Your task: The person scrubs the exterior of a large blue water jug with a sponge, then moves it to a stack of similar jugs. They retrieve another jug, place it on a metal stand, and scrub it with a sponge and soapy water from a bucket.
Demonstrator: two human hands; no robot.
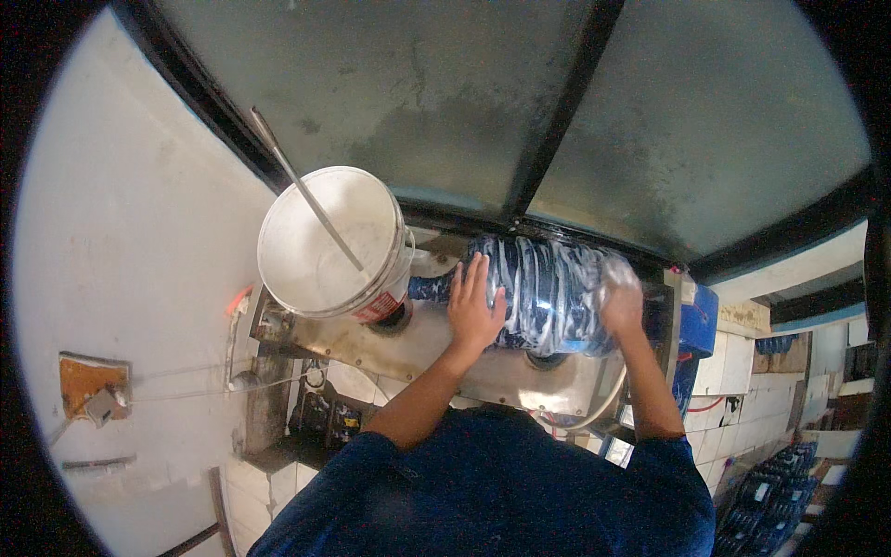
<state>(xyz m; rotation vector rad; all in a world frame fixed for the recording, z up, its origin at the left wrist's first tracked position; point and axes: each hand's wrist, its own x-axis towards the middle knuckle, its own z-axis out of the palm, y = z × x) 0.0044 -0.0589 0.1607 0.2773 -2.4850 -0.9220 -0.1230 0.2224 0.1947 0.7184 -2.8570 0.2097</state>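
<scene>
A large blue water-cooler bottle (550,306), streaked with white foam, lies on its side on a metal bench (418,355), its neck towards the left. My left hand (477,303) rests on the bottle's shoulder with the fingers spread. Against the bottle's base end is my right hand (621,296), blurred; whether it holds a cloth or sponge under the foam cannot be told. Left of the neck stands a white plastic bucket (334,240) with a red label, and a thin metal rod (313,202) leans in it.
Dark-framed glass panes (452,104) rise behind the bench. At the right end of the bench sits a blue container (698,320). A pale hose (605,407) hangs below the bench edge. Several blue bottles (773,494) stand at the lower right. A wall socket plate (97,390) is at the left.
</scene>
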